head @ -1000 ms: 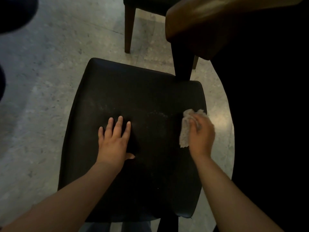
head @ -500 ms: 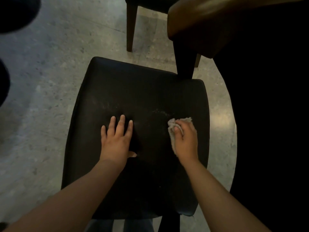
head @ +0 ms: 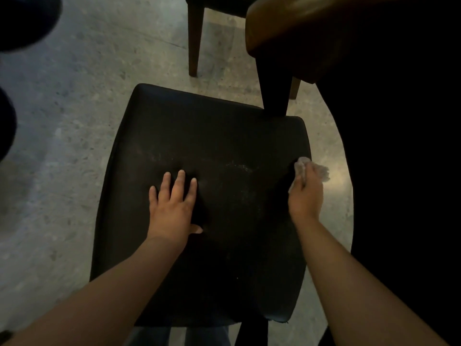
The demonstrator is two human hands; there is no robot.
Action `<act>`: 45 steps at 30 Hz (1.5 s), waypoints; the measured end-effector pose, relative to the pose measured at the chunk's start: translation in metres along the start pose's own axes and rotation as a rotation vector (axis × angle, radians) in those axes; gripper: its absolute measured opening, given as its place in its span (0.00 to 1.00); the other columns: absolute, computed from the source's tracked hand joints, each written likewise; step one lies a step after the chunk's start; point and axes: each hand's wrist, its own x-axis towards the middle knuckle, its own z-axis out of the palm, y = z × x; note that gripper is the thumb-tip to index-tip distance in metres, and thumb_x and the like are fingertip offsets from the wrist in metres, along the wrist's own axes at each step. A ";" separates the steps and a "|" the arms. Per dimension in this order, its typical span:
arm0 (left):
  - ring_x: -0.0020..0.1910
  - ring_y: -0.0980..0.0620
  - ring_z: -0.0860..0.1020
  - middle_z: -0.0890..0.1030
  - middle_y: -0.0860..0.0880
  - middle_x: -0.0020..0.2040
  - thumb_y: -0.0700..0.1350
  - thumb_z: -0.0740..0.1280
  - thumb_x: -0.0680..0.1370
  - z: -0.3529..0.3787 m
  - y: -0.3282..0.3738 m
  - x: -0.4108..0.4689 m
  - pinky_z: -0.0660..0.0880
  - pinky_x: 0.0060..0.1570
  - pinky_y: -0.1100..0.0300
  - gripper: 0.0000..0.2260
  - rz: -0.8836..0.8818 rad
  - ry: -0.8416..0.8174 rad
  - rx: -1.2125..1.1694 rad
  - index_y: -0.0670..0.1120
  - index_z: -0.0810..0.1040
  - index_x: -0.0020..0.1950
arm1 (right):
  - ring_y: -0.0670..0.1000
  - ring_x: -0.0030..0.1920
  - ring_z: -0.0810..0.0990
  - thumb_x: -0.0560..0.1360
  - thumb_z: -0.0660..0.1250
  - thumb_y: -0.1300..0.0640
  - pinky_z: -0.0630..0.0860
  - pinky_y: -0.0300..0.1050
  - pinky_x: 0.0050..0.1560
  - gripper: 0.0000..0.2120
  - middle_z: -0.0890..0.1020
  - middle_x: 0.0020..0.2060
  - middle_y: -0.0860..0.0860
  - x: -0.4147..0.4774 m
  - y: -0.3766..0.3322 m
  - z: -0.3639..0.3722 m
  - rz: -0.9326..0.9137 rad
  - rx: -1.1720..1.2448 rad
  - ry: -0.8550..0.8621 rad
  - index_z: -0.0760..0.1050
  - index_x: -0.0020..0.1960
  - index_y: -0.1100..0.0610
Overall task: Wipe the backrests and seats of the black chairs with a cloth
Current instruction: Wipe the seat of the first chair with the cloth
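black chair seat [head: 212,146]: padded, squarish, rounded corners, fills centre of frame; faint pale dusty streaks right of middle. cloth [head: 321,171]: small, pale, crumpled, at the seat's right edge mid-frame, gripped by the right hand [head: 305,198], part sticking out past the edge. second black chair [head: 219,3]: top centre, brown legs.
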 end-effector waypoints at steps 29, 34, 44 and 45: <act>0.76 0.40 0.33 0.33 0.46 0.78 0.60 0.70 0.73 0.001 -0.003 0.001 0.40 0.75 0.39 0.49 0.019 -0.006 -0.012 0.52 0.37 0.79 | 0.50 0.67 0.70 0.80 0.59 0.59 0.64 0.31 0.60 0.19 0.72 0.67 0.52 -0.024 -0.037 -0.010 -0.280 0.063 -0.002 0.72 0.69 0.51; 0.76 0.40 0.33 0.33 0.47 0.78 0.60 0.70 0.73 0.004 -0.004 0.002 0.40 0.75 0.39 0.49 0.025 0.002 -0.003 0.53 0.35 0.78 | 0.56 0.75 0.60 0.82 0.57 0.59 0.58 0.54 0.75 0.22 0.63 0.75 0.53 0.033 -0.046 0.010 -0.275 -0.129 -0.126 0.63 0.75 0.50; 0.76 0.40 0.33 0.33 0.46 0.78 0.60 0.69 0.74 0.003 -0.005 0.001 0.39 0.75 0.39 0.49 0.030 0.000 -0.011 0.52 0.36 0.79 | 0.43 0.74 0.60 0.81 0.58 0.62 0.59 0.39 0.72 0.22 0.68 0.72 0.43 -0.051 -0.032 0.007 -0.404 0.046 -0.380 0.68 0.72 0.47; 0.76 0.40 0.33 0.33 0.46 0.78 0.60 0.70 0.74 0.002 -0.005 0.001 0.39 0.75 0.39 0.49 0.029 -0.001 -0.010 0.52 0.36 0.79 | 0.42 0.72 0.63 0.81 0.59 0.63 0.61 0.39 0.72 0.21 0.70 0.70 0.43 -0.053 -0.032 0.002 -0.400 0.080 -0.399 0.70 0.70 0.47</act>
